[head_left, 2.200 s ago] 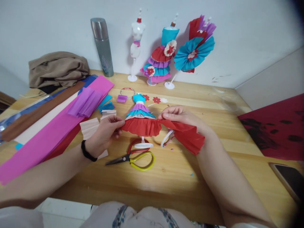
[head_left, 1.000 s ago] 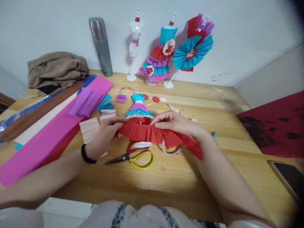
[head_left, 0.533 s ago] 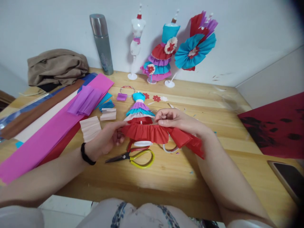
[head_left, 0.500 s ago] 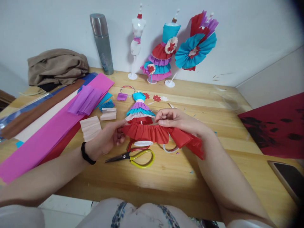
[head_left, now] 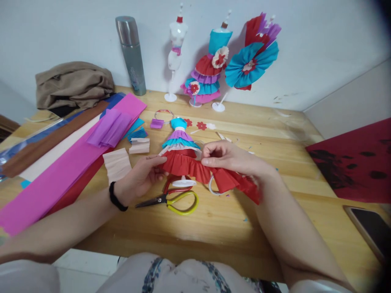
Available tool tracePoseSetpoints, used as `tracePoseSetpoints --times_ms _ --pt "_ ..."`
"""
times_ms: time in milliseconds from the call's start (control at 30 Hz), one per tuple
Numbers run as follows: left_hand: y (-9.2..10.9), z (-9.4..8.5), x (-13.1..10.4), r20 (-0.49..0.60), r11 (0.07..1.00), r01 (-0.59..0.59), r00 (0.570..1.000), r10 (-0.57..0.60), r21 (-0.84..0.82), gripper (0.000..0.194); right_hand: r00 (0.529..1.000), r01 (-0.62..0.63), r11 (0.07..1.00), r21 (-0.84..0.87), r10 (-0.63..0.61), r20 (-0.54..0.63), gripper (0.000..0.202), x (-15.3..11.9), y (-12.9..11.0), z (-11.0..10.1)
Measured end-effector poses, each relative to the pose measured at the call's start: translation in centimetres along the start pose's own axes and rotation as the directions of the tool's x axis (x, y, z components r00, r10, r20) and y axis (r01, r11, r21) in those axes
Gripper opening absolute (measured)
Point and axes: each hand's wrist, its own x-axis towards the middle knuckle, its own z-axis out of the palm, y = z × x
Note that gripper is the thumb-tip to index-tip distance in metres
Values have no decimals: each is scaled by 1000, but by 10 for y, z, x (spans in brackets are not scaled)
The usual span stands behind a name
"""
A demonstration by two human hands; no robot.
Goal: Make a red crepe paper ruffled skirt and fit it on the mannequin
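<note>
A gathered strip of red crepe paper (head_left: 198,171) stretches between my two hands. My left hand (head_left: 149,169) pinches its left end, and my right hand (head_left: 227,156) pinches its upper edge, with the loose tail hanging below the wrist. The strip lies across the lower skirt of a small dress form (head_left: 179,136) dressed in blue, purple and white paper tiers. Its white round base (head_left: 183,183) shows underneath. In front lie scissors (head_left: 166,199) with one red and one yellow handle. Part of a white tape ring (head_left: 215,188) shows behind the strip.
Folded crepe paper in pink (head_left: 73,162) and other colours covers the left side, by a brown cloth (head_left: 75,85). A flask (head_left: 131,57), a bare dress form (head_left: 175,61) and two decorated ones stand along the wall. Paper flowers (head_left: 201,125) lie mid-table; a phone (head_left: 366,230) rests at right.
The red strip has moved up and closer against the dress form's lower skirt. My left hand has shifted slightly right and up with it.
</note>
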Motion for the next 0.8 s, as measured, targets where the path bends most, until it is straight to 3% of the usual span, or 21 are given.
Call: tracePoseSetpoints --times_ms 367,800 --pt "-6 15 -3 -16 943 223 972 -234 -246 26 990 48 982 -180 -72 -125 22 0 -2 13" --pt "-2 6 7 20 926 203 978 -208 -318 25 989 -109 989 99 118 -91 39 8 7 18"
